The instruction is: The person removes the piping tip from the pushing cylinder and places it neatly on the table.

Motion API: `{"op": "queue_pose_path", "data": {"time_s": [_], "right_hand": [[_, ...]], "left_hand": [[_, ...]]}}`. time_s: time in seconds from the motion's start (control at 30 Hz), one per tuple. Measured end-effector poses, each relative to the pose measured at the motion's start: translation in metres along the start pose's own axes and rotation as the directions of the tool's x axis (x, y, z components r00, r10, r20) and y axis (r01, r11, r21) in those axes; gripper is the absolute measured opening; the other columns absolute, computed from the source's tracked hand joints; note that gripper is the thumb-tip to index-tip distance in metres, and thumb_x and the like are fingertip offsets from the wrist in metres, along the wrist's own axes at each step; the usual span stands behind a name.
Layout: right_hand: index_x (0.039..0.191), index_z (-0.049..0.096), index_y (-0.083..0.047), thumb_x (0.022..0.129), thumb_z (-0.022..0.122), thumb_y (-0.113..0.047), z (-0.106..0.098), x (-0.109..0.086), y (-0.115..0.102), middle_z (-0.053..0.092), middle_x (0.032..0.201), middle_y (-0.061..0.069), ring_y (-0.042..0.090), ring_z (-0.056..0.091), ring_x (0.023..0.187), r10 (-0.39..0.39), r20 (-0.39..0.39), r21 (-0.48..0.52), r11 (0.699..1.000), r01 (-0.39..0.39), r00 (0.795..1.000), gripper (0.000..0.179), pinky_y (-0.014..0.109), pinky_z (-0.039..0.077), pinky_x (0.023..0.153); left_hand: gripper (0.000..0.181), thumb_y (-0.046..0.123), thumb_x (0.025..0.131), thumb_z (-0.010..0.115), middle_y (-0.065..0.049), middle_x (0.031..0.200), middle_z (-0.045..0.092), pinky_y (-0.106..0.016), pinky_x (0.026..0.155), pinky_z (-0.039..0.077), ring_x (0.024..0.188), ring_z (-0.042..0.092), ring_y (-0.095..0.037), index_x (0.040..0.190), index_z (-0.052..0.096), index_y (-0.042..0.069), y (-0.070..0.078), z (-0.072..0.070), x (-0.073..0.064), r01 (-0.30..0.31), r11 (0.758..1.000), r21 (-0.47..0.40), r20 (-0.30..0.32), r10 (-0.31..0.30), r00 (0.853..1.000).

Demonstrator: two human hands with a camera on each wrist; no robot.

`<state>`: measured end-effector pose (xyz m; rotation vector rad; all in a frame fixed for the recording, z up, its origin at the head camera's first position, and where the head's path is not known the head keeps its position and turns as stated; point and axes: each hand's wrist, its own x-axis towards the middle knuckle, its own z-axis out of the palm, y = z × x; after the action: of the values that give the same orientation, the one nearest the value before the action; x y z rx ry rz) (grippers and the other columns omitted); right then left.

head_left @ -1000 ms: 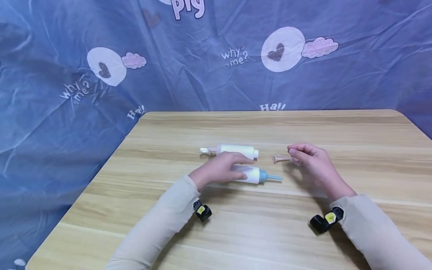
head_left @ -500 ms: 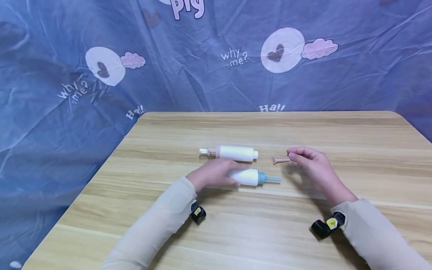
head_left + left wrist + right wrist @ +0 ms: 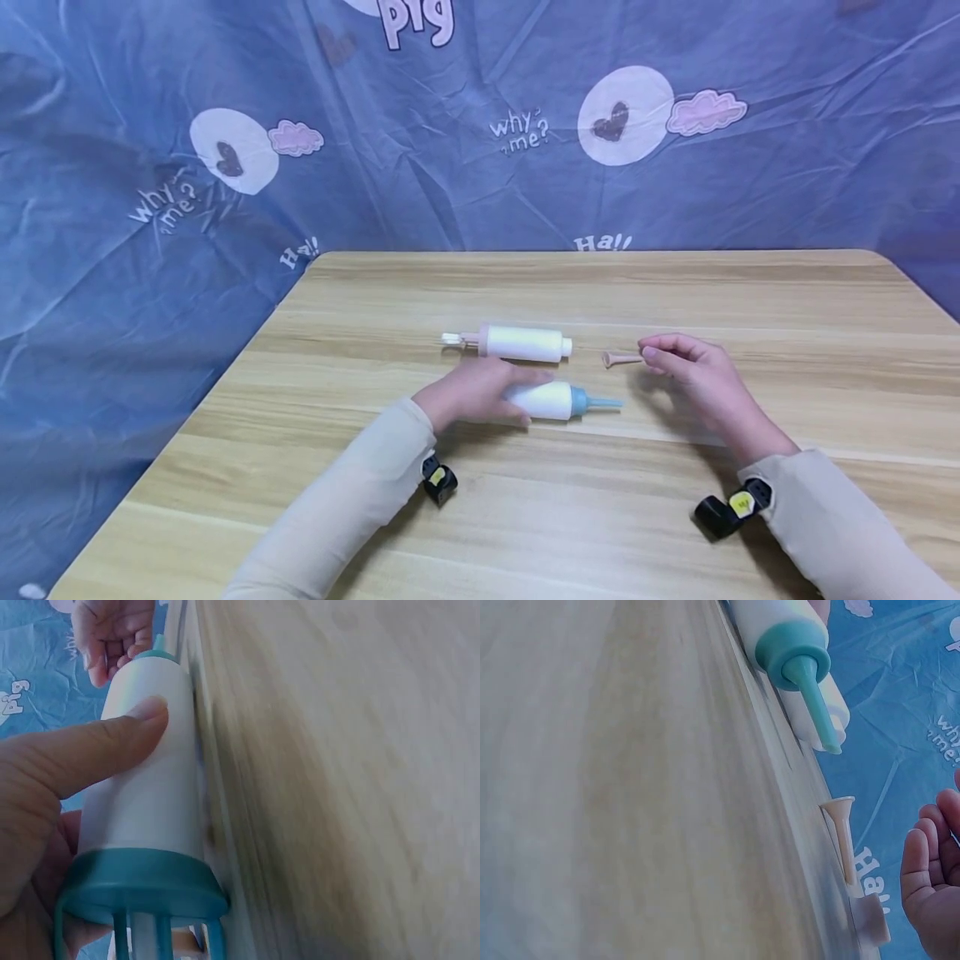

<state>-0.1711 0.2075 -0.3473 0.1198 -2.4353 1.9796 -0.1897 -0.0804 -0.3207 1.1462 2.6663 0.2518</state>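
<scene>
My left hand holds a white cylinder with a teal nozzle, like a small hand pump. The left wrist view shows the thumb pressed along its side and fingers beneath. A teal collar with several teal bars closes its near end. My right hand hovers to the right with loosely curled fingers and an empty palm. Close by its fingertips lies a pale pink nozzle with a flared tip. Part of it is hidden by this hand in the head view.
Just behind the held cylinder lies a second white cylinder with a pink collar and a white piece at its left end. Wood-grain table spreads below. A blue printed cloth hangs behind and along the left side.
My left hand has slid a little left toward the cylinder's rear end, uncovering more of the second cylinder. The right hand has hardly moved.
</scene>
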Motion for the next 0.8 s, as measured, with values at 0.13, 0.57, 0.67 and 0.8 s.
{"op": "queue_pose_path", "data": {"time_s": [0.13, 0.57, 0.67, 0.8], "right_hand": [[0.094, 0.066, -0.027, 0.091, 0.06, -0.023, 0.001, -0.001, -0.001, 0.063, 0.089, -0.021, 0.002, 0.059, 0.081, 0.004, 0.015, 0.003, 1.0, -0.004, 1.0, 0.007, 0.015, 0.048, 0.073], [0.109, 0.063, -0.01, 0.091, 0.06, -0.026, 0.012, -0.011, -0.009, 0.064, 0.096, -0.021, 0.0, 0.059, 0.087, 0.024, 0.072, -0.061, 0.998, -0.019, 0.997, 0.024, 0.016, 0.047, 0.077], [0.117, 0.059, -0.001, 0.092, 0.058, -0.029, 0.019, -0.012, -0.011, 0.065, 0.106, -0.015, -0.002, 0.056, 0.093, 0.028, 0.107, -0.112, 0.994, -0.016, 0.994, 0.038, 0.017, 0.047, 0.079], [0.119, 0.057, 0.004, 0.092, 0.057, -0.028, 0.029, -0.014, -0.014, 0.063, 0.115, -0.003, -0.003, 0.052, 0.098, 0.006, 0.153, -0.129, 0.992, 0.014, 0.988, 0.042, 0.018, 0.046, 0.081]], "left_hand": [[0.062, 0.033, 0.08, 0.071, 0.0, 0.127, 0.059, -0.029, 0.087, 0.047, 0.102, 0.06, -0.015, 0.137, 0.046, 0.024, 0.004, -0.001, -0.002, 0.01, 1.0, -0.015, -0.008, -0.011, 1.0], [0.064, 0.028, 0.079, 0.073, -0.003, 0.128, 0.058, -0.032, 0.09, 0.046, 0.101, 0.059, -0.016, 0.137, 0.047, 0.022, 0.003, -0.007, -0.009, -0.015, 0.994, -0.11, -0.09, 0.005, 0.996], [0.063, 0.028, 0.079, 0.073, -0.003, 0.128, 0.058, -0.034, 0.091, 0.046, 0.102, 0.06, -0.019, 0.136, 0.048, 0.021, 0.004, -0.009, -0.009, -0.031, 0.993, -0.112, -0.106, 0.019, 0.994], [0.062, 0.029, 0.078, 0.073, -0.002, 0.127, 0.059, -0.033, 0.09, 0.047, 0.101, 0.06, -0.018, 0.135, 0.05, 0.022, 0.008, -0.011, -0.009, -0.052, 0.993, -0.109, -0.125, 0.039, 0.991]]}}
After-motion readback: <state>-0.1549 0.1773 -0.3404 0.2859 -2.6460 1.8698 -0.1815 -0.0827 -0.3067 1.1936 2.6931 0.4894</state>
